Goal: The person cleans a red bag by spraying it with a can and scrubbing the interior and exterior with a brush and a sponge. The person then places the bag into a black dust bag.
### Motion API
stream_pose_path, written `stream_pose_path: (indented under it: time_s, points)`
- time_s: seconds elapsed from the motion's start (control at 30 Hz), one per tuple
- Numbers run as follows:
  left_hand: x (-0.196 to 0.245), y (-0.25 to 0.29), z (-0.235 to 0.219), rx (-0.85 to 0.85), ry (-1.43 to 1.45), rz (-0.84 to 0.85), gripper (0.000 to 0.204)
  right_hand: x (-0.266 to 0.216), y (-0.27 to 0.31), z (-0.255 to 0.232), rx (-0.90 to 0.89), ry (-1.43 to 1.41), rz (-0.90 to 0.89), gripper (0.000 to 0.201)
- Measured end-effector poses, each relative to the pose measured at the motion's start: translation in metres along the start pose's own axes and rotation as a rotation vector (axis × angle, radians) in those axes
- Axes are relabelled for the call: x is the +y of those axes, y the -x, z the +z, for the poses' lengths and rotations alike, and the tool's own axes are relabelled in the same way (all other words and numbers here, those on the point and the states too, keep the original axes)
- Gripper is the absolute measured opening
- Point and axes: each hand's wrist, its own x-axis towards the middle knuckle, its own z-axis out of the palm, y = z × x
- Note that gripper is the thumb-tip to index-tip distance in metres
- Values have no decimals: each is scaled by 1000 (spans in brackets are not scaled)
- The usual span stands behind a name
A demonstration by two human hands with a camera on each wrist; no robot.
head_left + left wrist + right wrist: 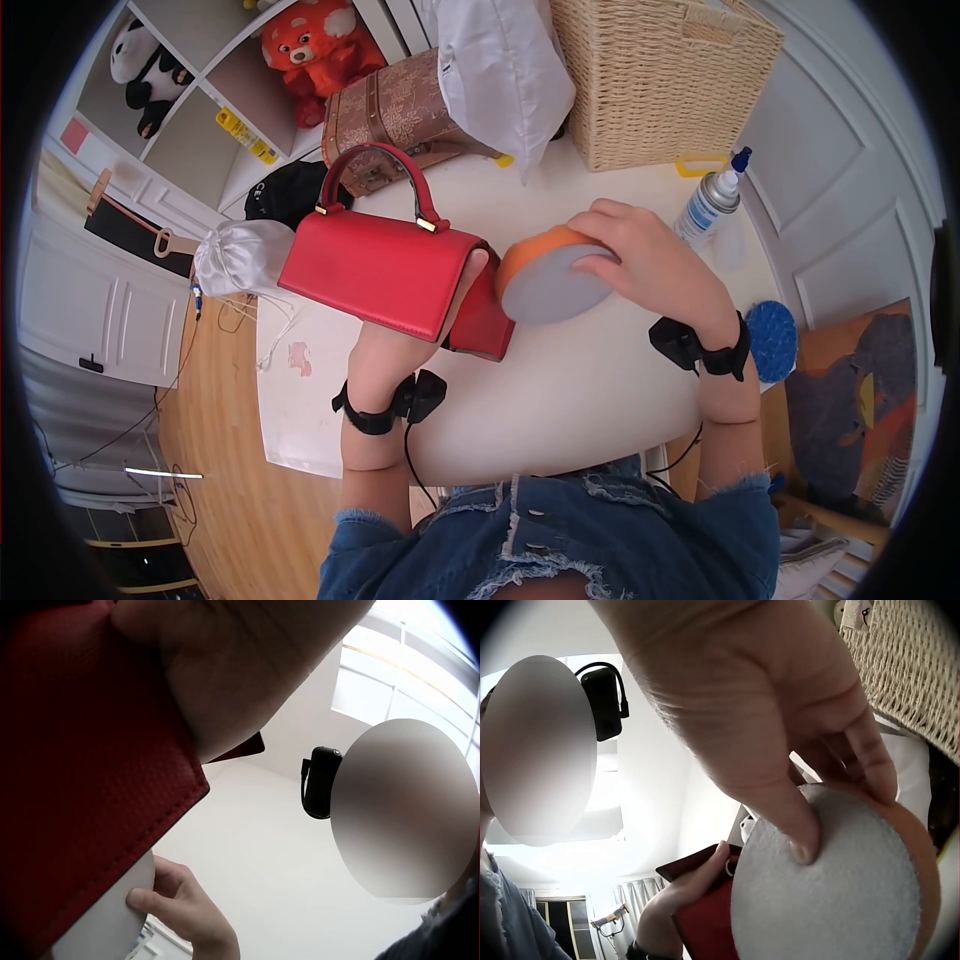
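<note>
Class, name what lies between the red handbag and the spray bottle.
In the head view, the right hand gripping the orange pad sits between red handbag and spray bottle.

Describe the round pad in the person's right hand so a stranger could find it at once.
On the white table, before the wicker basket, the right hand grips a foam pad beside the red handbag. It alone has an orange back and pale grey face.
</note>
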Motion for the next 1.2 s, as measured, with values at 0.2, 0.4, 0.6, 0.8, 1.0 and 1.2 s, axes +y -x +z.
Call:
stream_pose_path:
  time_s: [0.2, 0.4, 0.6, 0.8, 1.0, 1.2]
  points:
    - [3, -3, -1, 6, 4, 4, 30, -12, -6, -15, -70, -241, 110, 23]
    - [5, -5, 0, 10, 7, 27, 27, 17, -8, 18, -237, -316, 62, 29]
    - [2, -5, 2, 48, -68, 120, 28, 12, -11, 2, -380, -265, 156, 27]
    - [9, -10, -1, 1, 76, -24, 26, 18, -11, 14, -233, -453, 181, 23]
    - [8, -4, -4, -76, 126, -162, 29, 24, -6, 18, -268, -248, 117, 23]
    - [-6, -1, -2, -95, 96, -94, 29, 7, -6, -3, -50, -283, 82, 30]
